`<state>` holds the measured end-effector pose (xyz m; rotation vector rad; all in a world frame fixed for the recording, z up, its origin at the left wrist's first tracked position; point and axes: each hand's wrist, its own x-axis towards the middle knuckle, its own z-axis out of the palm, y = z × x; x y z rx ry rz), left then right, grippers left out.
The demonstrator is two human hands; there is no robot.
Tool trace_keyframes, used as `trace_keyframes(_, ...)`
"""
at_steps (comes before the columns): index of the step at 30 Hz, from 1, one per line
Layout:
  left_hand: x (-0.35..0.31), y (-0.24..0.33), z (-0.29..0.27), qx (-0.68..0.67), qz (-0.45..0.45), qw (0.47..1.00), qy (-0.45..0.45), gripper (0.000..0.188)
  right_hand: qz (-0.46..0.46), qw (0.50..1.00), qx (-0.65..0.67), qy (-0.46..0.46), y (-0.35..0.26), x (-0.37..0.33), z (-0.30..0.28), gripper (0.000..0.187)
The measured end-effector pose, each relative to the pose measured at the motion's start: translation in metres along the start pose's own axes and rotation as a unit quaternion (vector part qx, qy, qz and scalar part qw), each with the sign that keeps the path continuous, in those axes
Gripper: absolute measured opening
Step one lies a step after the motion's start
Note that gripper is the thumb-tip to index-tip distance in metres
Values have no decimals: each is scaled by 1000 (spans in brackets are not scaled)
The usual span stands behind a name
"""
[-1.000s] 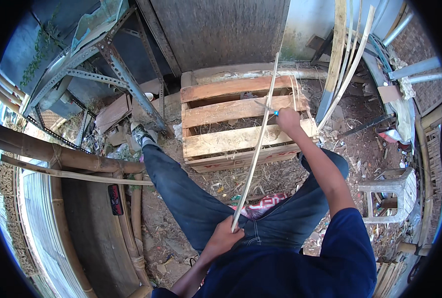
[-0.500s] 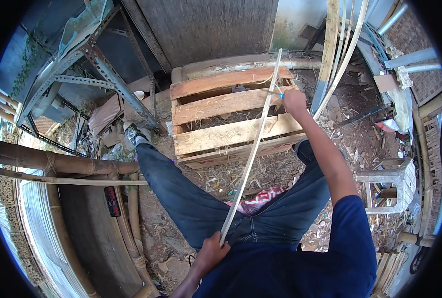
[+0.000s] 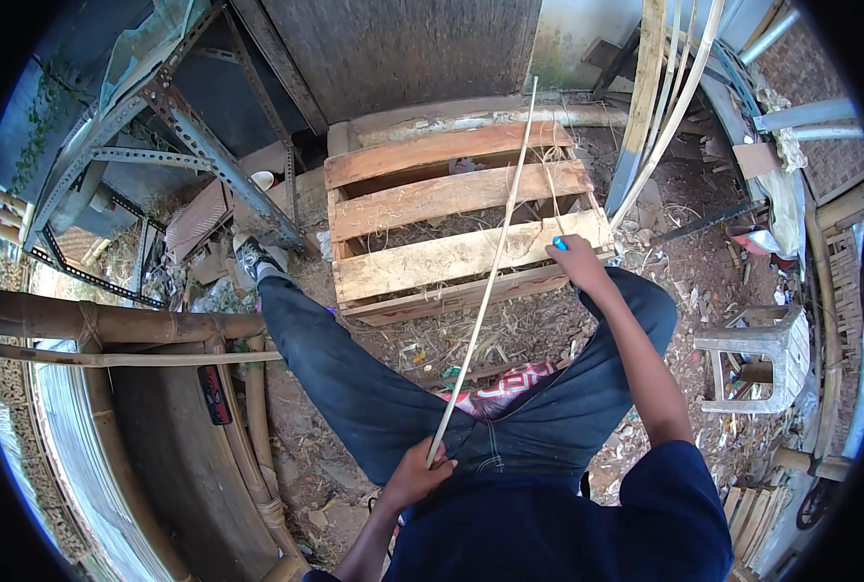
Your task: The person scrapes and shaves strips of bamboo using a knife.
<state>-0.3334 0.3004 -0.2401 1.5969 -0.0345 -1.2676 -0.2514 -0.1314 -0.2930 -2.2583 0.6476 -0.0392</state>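
Observation:
A long, thin, pale bamboo strip (image 3: 491,281) slants up from my lap across the slatted wooden crate (image 3: 451,260). Its lower end is gripped in my left hand (image 3: 419,477), whose fingers are closed round it close to my waist. My right hand (image 3: 581,262) is closed on the blue handle of a knife (image 3: 559,243), over the crate's near right corner. That hand is to the right of the strip, apart from it. The knife's blade is hard to make out. A thin curled shaving (image 3: 552,177) hangs over the slats near the crate's right end.
Longer pale strips (image 3: 679,107) lean upright at the far right. A worn plastic stool (image 3: 762,359) lies at the right. A rusty metal frame (image 3: 189,136) stands far left, with a bamboo bench (image 3: 160,325) nearer. Shavings and litter cover the ground between my legs.
My right hand has come nearer to me with the knife, away from the strip. The strip's far end has shifted slightly left. My left hand keeps its hold.

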Motion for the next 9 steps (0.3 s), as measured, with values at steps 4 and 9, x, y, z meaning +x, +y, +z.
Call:
trace_keyframes(4,37,10,-7,-4,23,1000,-4,28,-121,989,-23,-85,-23,-74,50,31)
trace_keyframes(9,69,31,0,254,141,953,90,21,-109,972,-118,-169,-67,-136,88,27)
